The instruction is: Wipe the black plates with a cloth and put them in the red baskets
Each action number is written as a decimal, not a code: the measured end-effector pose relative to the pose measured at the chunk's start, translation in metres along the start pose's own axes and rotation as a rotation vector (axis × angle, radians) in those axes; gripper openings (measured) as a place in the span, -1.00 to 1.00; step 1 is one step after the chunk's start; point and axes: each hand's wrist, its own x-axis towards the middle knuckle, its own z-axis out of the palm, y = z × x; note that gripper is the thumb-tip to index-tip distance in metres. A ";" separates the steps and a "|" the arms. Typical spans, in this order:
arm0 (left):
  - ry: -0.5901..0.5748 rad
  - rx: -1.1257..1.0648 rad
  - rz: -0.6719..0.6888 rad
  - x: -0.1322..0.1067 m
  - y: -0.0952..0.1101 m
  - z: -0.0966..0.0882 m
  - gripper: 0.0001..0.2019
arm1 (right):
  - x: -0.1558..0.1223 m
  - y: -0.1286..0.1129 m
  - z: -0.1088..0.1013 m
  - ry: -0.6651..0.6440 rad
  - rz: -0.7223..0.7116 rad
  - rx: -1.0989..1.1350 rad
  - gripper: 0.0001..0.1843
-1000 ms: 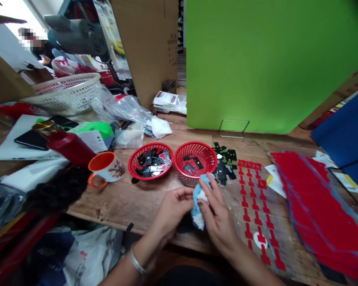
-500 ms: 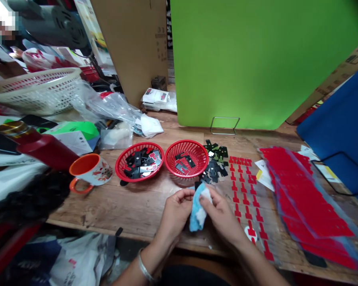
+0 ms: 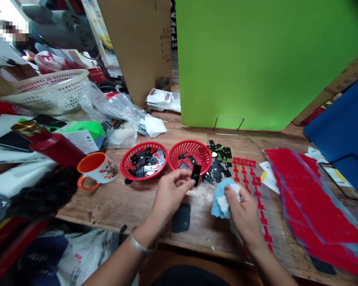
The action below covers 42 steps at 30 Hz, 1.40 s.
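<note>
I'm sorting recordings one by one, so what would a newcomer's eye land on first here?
Probably the big green panel across the back, then the bright red sheets lying at the right. Nearer, two red baskets sit side by side around the middle; in front of them, the left hand holds a small black piece and the right hand a blue-and-white cloth.

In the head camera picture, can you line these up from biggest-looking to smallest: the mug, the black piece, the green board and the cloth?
1. Green board
2. Mug
3. Cloth, counting only what shows; the right hand hides some
4. Black piece in the left hand
</note>
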 end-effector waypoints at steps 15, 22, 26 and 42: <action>0.114 1.454 0.130 0.059 0.021 -0.129 -0.78 | -0.013 0.016 0.008 -0.158 0.172 0.171 -0.70; 0.249 1.215 0.107 0.049 0.028 -0.135 -0.89 | -0.015 0.010 0.017 -0.151 0.159 0.154 -0.68; 0.345 0.609 0.053 0.019 0.029 -0.099 -0.69 | -0.017 0.007 0.020 -0.134 0.098 0.088 -0.70; -0.285 -0.237 -0.380 -0.039 -0.030 0.018 -0.68 | -0.010 0.015 0.039 0.042 -0.105 -0.023 -0.67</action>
